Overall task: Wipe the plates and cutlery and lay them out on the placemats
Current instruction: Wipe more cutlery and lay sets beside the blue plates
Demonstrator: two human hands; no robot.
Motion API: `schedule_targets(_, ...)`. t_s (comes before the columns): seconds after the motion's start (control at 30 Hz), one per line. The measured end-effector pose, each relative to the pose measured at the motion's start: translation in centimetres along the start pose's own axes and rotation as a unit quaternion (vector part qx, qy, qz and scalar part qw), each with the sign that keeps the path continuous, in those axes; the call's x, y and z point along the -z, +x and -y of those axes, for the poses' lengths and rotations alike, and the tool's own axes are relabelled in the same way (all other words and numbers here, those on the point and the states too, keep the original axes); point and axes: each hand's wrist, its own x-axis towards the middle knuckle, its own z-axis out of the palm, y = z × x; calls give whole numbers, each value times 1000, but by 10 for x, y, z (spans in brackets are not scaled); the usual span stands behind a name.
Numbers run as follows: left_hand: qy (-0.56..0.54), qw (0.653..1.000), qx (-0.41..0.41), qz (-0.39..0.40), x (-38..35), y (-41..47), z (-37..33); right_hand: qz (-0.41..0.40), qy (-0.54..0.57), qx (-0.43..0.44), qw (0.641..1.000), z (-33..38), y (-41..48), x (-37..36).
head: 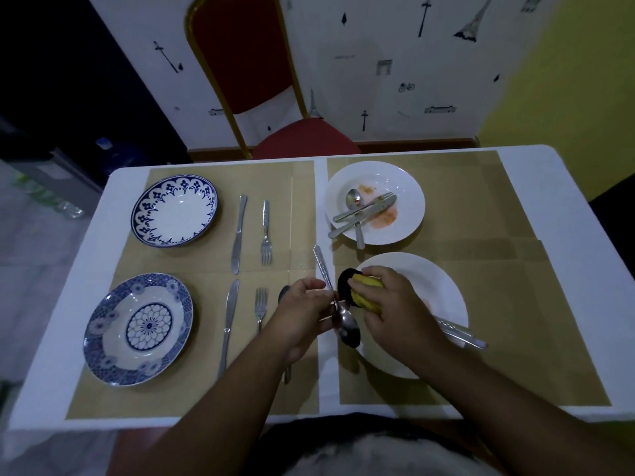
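The white worktop (62,338) carries tan placemats (295,214) on its left and right halves; a narrow bare strip runs between the two sides.

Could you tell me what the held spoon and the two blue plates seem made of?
The spoon looks like polished steel: silvery, reflective bowl. The far blue plate and near blue plate look like glazed ceramic, glossy with printed patterns, though melamine is possible.

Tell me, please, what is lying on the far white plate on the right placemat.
A spoon, fork and knife lie crossed on the plate among orange food smears; the surface beneath them is covered.
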Motion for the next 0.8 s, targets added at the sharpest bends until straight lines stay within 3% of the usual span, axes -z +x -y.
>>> schedule_targets(0.13, -20, 1000, -1, -7, 3, 0, -2, -3, -6, -3, 1000, 5, 2, -2)
schedule_targets(0.4, 47, 996, -3, -80, 14, 5, -5, 6, -13, -24, 1000, 8, 13, -10)
schedule_targets(0.63, 96, 985, -81, -121, 41, 16, -9, 13, 6, -43, 999, 18, 37, -23)
schedule_targets(0.8, 132, 980, -73, -131, 55, 48, -36, 27, 35, -71, 996, 29, 73, -35)
